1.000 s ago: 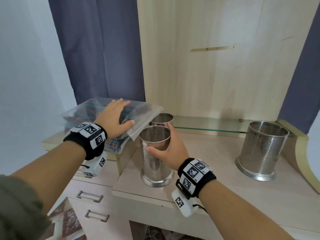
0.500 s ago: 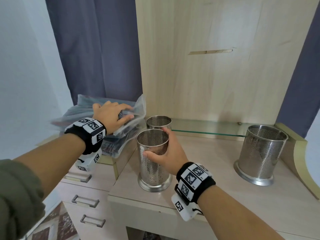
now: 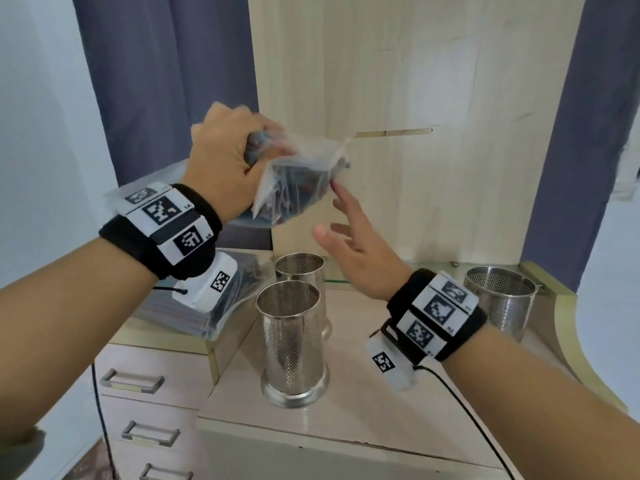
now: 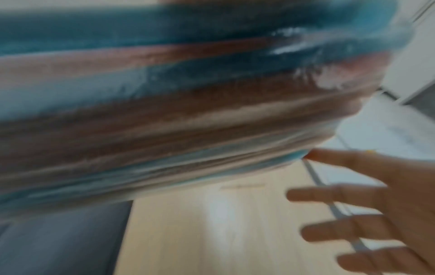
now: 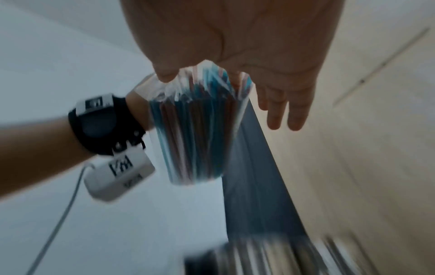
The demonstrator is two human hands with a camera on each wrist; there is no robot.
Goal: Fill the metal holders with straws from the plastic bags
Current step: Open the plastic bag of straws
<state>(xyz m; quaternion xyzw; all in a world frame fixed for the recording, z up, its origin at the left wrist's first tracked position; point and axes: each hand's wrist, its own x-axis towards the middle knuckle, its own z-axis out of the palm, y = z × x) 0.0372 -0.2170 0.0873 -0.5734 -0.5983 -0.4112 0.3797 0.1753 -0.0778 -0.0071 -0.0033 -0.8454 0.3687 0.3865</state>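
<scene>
My left hand (image 3: pixel 239 150) grips a clear plastic bag of blue and red straws (image 3: pixel 298 188), held up in the air above the holders. The bag fills the blurred left wrist view (image 4: pixel 188 93) and hangs upright in the right wrist view (image 5: pixel 195 134). My right hand (image 3: pixel 349 244) is raised with fingers spread, its fingertips just reaching the bag's lower edge. Below stand two narrow perforated metal holders, one in front (image 3: pixel 294 341) and one behind (image 3: pixel 300 268). A wider holder (image 3: pixel 500 306) stands at the right. No straws show in any holder.
More bags of straws (image 3: pixel 194 313) lie stacked on the lower cabinet top at the left, above drawers with metal handles (image 3: pixel 133 381). A tall wooden back panel (image 3: pixel 415 98) rises behind the counter (image 3: pixel 363 410). Dark curtains (image 3: pixel 166 81) hang on both sides.
My left hand lifted one bag off the stack and raised it over the holders. My right hand let go of the front holder and rose toward the bag.
</scene>
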